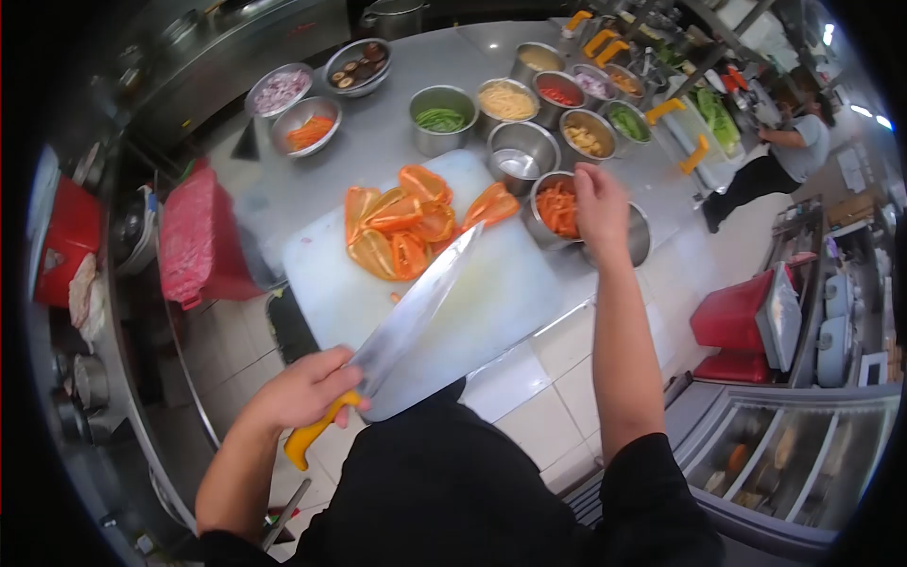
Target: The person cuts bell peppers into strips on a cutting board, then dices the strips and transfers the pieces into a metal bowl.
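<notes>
My left hand [307, 389] is wrapped round the yellow handle of a large knife [416, 307], whose blade slants over the white cutting board [505, 307]. Halved orange peppers [397, 222] lie in a pile on the board beyond the blade, and one more piece [490, 206] rests near the board's right edge. Over the right rim of a metal pot of cut orange-red strips [557, 209] is my right hand [602, 200], its fingers pressed together. What they hold, if anything, is hidden.
Metal pots of green strips [440, 120], pale strips [507, 101] and yellow pieces [588, 134] stand behind the board. Bowls of chopped onion [281, 92], orange strips [307, 130] and mushrooms [359, 70] are at the back left. Another person [798, 142] stands far right.
</notes>
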A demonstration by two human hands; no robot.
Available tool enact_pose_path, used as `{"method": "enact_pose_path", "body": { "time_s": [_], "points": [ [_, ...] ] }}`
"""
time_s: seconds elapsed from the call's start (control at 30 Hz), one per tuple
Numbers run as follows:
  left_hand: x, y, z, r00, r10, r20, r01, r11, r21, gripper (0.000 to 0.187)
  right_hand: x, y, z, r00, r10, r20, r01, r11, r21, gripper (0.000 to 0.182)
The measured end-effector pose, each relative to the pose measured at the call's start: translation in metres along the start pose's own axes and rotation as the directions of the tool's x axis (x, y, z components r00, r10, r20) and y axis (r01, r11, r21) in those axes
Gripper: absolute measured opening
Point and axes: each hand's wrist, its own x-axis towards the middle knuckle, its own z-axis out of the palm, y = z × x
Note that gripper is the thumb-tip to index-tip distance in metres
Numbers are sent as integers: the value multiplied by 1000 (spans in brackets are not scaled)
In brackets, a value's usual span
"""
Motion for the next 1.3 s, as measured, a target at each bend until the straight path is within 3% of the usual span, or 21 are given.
{"method": "enact_pose_path", "body": {
  "time_s": [0.07,0.17,0.23,0.27,0.37,0.43,0.6,0.67,0.73,0.83,0.87,0.9,0.93,1.03,1.13,1.23,1.3],
  "points": [
    [-25,-75,-17,997,21,-75,-32,989,-142,27,-35,-39,-10,992,49,120,-57,996,65,26],
    [-70,-128,-16,957,-173,-232,126,971,-205,25,-99,-33,33,889,-133,439,107,991,83,21],
    [-75,-158,-8,938,-220,-268,138,946,-293,25,-142,-41,71,773,-198,602,199,978,66,24],
    [-73,-165,-6,932,-235,-276,136,933,-334,25,-162,-44,90,780,-283,558,319,947,35,28],
    [-56,-157,-1,949,-234,-213,181,954,-241,26,-192,-48,139,806,-316,500,411,907,-88,27],
    [-31,-121,11,961,-201,-192,178,975,-131,26,-193,-43,152,805,-354,476,478,862,-167,24],
    [9,-72,25,994,9,-108,-5,999,41,30,-140,-27,71,943,-297,151,316,941,-120,6],
    [12,-49,31,994,58,-92,-48,993,107,31,-83,-10,36,913,-407,29,400,877,-267,12],
    [6,-35,35,993,58,-106,-41,988,152,33,-43,-22,5,944,-286,163,329,849,-414,26],
    [-10,-67,17,981,51,-187,11,949,315,34,-31,-52,4,898,-403,176,439,837,-327,30],
    [-15,-76,13,976,-22,-214,86,952,295,32,-35,-60,13,875,-411,254,472,842,-263,32],
    [-19,-84,9,966,-93,-240,159,950,270,29,-39,-60,29,814,-505,287,564,804,-188,30],
    [-22,-92,7,951,-160,-265,227,943,243,27,-46,-73,42,774,-497,392,591,789,-168,31],
    [-22,-120,7,951,-111,-287,184,953,242,27,-54,-98,95,573,-568,591,754,648,-108,28],
    [-24,-122,11,950,-126,-285,184,965,186,27,-47,-101,142,456,-591,666,861,482,-162,20],
    [-24,-138,11,949,-16,-315,105,957,271,27,-36,-104,136,523,-496,693,792,583,-181,17],
    [-34,-139,8,945,-24,-326,116,957,267,27,-45,-107,110,598,-531,600,740,654,-158,12]
  ]
}}
